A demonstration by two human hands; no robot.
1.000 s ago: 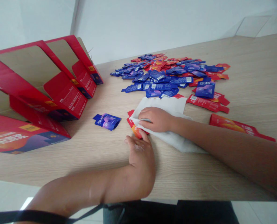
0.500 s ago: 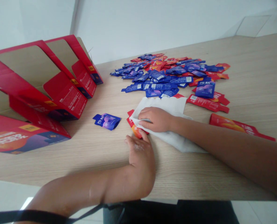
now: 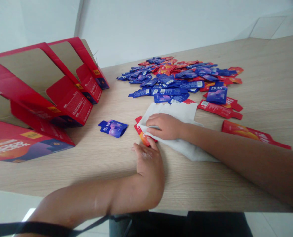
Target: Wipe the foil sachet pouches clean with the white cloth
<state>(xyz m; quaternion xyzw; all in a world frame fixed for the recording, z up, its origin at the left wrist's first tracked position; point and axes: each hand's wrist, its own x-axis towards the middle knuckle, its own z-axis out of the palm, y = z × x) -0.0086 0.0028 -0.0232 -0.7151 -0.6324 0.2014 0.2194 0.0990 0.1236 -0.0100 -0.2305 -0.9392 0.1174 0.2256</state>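
Note:
A white cloth [image 3: 186, 112] lies bunched under my right hand [image 3: 165, 126], whose fingers are closed on its left edge. Beneath that edge shows part of a red and orange pouch [image 3: 144, 138], flat on the table; the cloth covers the rest. My left hand [image 3: 148, 159] is at the pouch's near end, with one finger touching it and the visible fingers spread apart. Some of its fingers are hidden from view. To the left of both hands lies a single blue pouch [image 3: 113, 128] with purple fruit printed on it.
A heap of blue and red pouches [image 3: 171, 80] covers the far middle of the wooden table [image 3: 107, 171]. Another red pouch [image 3: 255, 133] lies beyond my right forearm. Several open red cartons [image 3: 72, 98] stand along the left. A white wall [image 3: 176, 26] rises behind.

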